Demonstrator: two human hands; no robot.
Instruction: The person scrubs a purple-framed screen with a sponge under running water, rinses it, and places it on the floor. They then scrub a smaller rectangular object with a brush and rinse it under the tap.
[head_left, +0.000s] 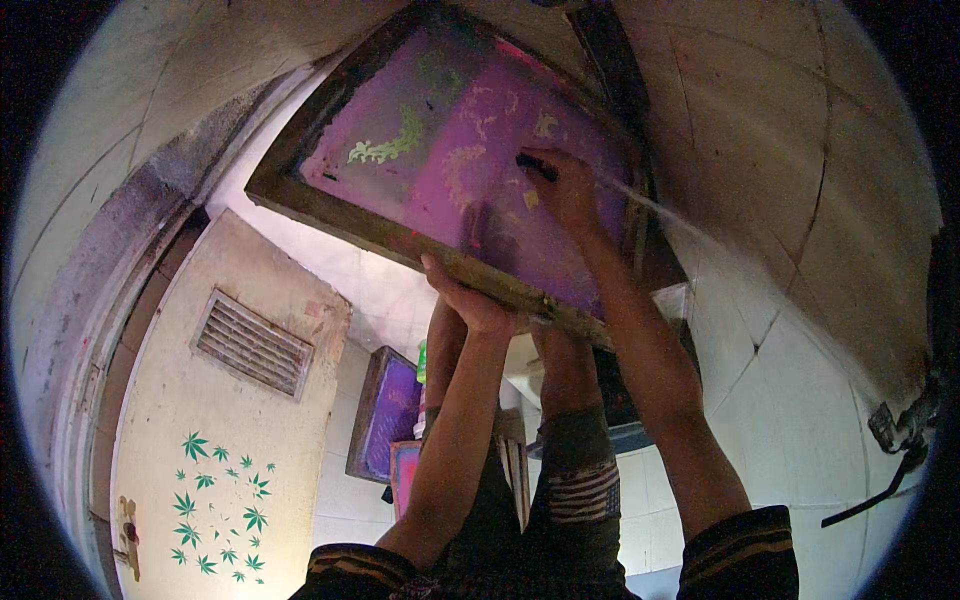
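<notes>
Tilted in front of me is a screen-printing frame (352, 229) with dark, worn edges. Its purple mesh (442, 214) carries pale stencil shapes and a yellow-green patch. My left hand (476, 304) supports the near edge of the frame, its thumb up along the side and the other fingers hidden beneath. Over the right part of the mesh, my right hand (568, 191) grips a small dark object (537, 166), possibly a scrubber. A thin spray of water (720, 244) runs between a wall tap (896, 427) and the mesh near my right hand.
At the left stands a pale door (285, 442) with a louvred vent (255, 343) and green leaf prints. Another purple screen (386, 420) and a pink-and-blue one (405, 472) lean low by my legs. A green-and-white bottle (421, 367) is partly hidden. Tiled wall (795, 390) rises at right.
</notes>
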